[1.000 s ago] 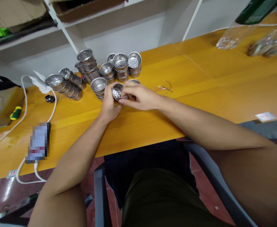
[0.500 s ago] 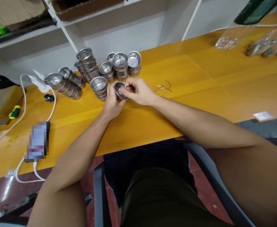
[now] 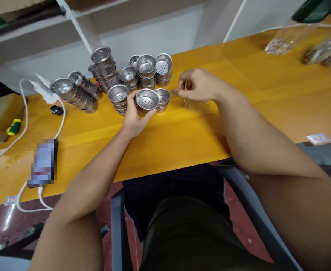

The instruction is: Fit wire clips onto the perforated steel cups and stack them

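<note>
Yellow wooden table (image 3: 165, 143) ran across the middle of the frame, its near edge just above the person's lap, with bare board between that edge and the hands. At centre, the left hand (image 3: 134, 118) had its fingers wrapped round a perforated steel cup (image 3: 146, 99), mouth up and holding nothing, touching a second cup (image 3: 162, 98) on its right. Right of centre, the right hand (image 3: 197, 86) hovered over thin wire rings (image 3: 192, 104), fingertips pinched together; what they pinched could not be told. Farther back, upper centre-left, stacks of cups (image 3: 142, 71) stood, one stack (image 3: 75, 96) toppled. A phone (image 3: 42, 163) lay at lower left.
</note>
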Available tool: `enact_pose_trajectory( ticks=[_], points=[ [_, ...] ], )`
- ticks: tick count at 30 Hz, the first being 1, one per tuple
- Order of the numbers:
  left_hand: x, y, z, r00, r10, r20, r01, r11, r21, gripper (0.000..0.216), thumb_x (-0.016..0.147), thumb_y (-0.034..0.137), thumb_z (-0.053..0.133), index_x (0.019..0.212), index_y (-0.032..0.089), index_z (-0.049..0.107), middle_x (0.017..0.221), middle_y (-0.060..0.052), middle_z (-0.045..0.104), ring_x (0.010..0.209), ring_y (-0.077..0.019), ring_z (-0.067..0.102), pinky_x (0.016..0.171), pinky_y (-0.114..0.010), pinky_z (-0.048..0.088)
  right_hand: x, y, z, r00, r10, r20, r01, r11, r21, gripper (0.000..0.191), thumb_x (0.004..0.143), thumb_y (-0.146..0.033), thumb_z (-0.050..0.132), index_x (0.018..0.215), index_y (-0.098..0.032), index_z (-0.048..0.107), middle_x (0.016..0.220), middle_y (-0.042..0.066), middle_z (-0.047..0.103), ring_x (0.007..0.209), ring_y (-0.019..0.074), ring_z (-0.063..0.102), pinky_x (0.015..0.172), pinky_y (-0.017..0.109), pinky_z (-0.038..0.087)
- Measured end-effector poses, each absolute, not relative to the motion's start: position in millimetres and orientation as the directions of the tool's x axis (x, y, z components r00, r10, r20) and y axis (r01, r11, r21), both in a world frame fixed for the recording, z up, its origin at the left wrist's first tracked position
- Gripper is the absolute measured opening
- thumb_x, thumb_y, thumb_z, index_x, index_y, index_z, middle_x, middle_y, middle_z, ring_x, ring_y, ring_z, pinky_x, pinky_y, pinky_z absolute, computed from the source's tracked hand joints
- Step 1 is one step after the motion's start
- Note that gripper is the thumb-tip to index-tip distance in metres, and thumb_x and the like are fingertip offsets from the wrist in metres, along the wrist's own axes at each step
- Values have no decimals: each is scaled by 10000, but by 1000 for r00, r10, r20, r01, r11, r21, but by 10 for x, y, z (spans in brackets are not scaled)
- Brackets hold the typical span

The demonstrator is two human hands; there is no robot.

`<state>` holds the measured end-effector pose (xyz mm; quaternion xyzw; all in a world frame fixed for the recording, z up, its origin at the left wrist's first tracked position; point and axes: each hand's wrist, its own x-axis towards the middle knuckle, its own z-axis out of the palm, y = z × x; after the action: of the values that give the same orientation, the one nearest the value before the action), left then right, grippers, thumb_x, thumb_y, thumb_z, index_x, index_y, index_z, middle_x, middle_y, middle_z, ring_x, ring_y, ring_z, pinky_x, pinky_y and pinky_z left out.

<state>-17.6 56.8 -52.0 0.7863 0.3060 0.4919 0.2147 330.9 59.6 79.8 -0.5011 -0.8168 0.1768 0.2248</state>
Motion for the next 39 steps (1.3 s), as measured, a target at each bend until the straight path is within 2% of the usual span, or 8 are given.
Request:
enact_pose_trajectory(
  ticks=[2, 6, 10, 14, 17, 20, 27, 39],
  points=[
    [-165, 599, -558, 330, 687, 648, 227, -724, 652, 1065, 1150, 854, 910, 1917, 401, 326, 1847, -190, 591, 1771, -407, 693, 1532, -662, 582, 3427, 681, 775, -381, 924, 14, 849, 356, -391, 267, 1095, -405, 955, 967, -273, 761, 1061, 137, 879, 1008, 360, 807, 1079, 594, 700],
    [-168, 626, -588, 339, 682, 648, 160, -721, 674, 1037, 1180, 849, 875, 1920, 472, 254, 1828, -159, 629, 1762, -377, 716, 1531, -673, 585, 3463, 680, 811, -368, 915, -168, 885, 289, -365, 196, 1156, -399, 920, 1243, -224, 907, 1263, 184, 955, 1169, 424, 886, 1156, 633, 722],
    [-157, 610, -550, 347, 671, 656, 134, -727, 673, 1031, 1187, 880, 837, 1952, 501, 259, 1890, -145, 599, 1831, -397, 654, 1550, -686, 560, 3278, 433, 968, -390, 909, 144, 815, 414, -405, 418, 1199, -277, 780, 1585, -133, 852, 1679, 276, 849, 1468, 440, 837, 1340, 589, 651],
    [-112, 539, -439, 330, 685, 649, 213, -724, 656, 1095, 1149, 909, 855, 2006, 521, 296, 1989, -150, 511, 1919, -456, 551, 1562, -681, 557, 2912, 257, 871, -518, 772, 368, 535, 628, -566, 812, 1148, -644, 949, 1831, -275, 713, 1836, 202, 747, 1631, 443, 743, 1424, 581, 618],
    [-80, 460, -335, 332, 723, 606, 274, -689, 671, 1138, 1137, 954, 821, 2035, 507, 283, 1982, -181, 529, 1901, -494, 573, 1522, -708, 602, 2670, 296, 656, -495, 736, 463, 417, 668, -616, 1087, 922, -886, 1114, 1778, -328, 743, 1818, 201, 736, 1730, 539, 650, 1464, 696, 582],
    [-77, 392, -271, 356, 756, 549, 285, -648, 707, 1163, 1130, 997, 782, 2043, 501, 259, 1971, -201, 557, 1861, -502, 623, 1478, -740, 637, 2634, 421, 525, -418, 759, 500, 383, 646, -661, 1061, 843, -873, 1175, 1668, -330, 787, 1683, 208, 785, 1671, 572, 661, 1400, 738, 618],
    [-156, 369, -388, 445, 776, 447, 265, -591, 762, 1225, 1082, 1000, 868, 2010, 418, 320, 2082, -256, 462, 1930, -520, 547, 1514, -792, 570, 2935, 735, 403, -315, 817, 484, 360, 574, -735, 924, 797, -955, 1158, 1446, -368, 859, 1377, 149, 880, 1516, 522, 706, 1289, 727, 662],
    [-207, 450, -483, 479, 776, 409, 251, -568, 784, 1085, 1083, 908, 931, 1900, 328, 516, 1988, -255, 616, 1802, -502, 721, 1462, -749, 660, 2820, 775, 294, -373, 804, 462, 403, 589, -700, 813, 824, -704, 1238, 1420, -282, 880, 1535, 213, 816, 1584, 568, 735, 1388, 782, 652]
  ],
)
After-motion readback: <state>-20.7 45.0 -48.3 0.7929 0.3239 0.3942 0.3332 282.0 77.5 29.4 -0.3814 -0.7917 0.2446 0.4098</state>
